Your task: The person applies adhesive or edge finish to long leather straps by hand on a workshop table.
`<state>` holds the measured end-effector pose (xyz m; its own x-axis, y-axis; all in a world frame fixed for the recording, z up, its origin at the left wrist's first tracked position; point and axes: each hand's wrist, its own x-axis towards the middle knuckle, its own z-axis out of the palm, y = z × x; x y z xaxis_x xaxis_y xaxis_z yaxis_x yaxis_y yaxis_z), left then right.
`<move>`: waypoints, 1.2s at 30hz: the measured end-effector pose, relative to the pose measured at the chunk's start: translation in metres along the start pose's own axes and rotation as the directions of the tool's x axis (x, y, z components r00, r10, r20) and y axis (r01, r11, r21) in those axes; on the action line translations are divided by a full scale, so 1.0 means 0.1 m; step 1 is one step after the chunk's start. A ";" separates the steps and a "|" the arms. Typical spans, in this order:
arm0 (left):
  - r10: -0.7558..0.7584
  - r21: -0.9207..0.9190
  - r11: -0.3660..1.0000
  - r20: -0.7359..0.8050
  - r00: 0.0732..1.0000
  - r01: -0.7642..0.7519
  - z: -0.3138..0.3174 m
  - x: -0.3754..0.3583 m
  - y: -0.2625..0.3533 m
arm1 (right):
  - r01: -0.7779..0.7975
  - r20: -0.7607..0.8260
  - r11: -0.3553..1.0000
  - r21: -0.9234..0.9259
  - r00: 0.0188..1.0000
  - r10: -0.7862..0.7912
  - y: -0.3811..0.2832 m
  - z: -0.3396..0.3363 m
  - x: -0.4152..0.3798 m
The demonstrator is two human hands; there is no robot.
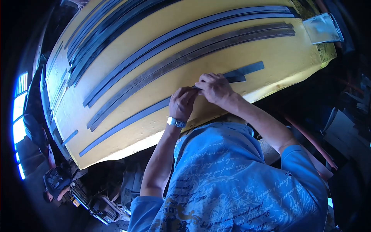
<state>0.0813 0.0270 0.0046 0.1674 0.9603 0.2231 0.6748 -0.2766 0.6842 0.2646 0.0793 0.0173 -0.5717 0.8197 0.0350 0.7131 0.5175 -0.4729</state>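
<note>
My left hand (182, 103), with a metal-banded watch (176, 122) at its wrist, has its fingers closed on a long, thin dark strip (127, 123) near the front edge of the yellow table (154, 133). Right beside it, my right hand (215, 87) is curled over the same line of strips, its fingertips meeting the left hand's. Beyond the right hand lies a broader flat dark strip end (247, 69), with a shorter end (237, 79) just below it. The fingers hide the stretch between the hands.
Brownish strips (193, 52) and blue-grey strips (185, 30) run lengthwise behind my hands. More dark strips (100, 36) are grouped at the far left. A pale flat plate (322, 29) sits at the right corner. At lower left, a person (58, 181) is near some machinery (102, 207).
</note>
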 end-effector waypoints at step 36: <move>-0.182 0.085 0.979 -0.064 0.981 0.187 0.17 0.02 0.05 | -0.134 0.029 0.986 -0.094 0.990 0.138 0.55 -0.42 -0.29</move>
<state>0.0972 0.0280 -0.0036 -0.0043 0.9903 0.1388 0.7529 -0.0882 0.6522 0.3376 0.0938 0.0278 -0.4798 0.8756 -0.0561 0.8184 0.4235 -0.3884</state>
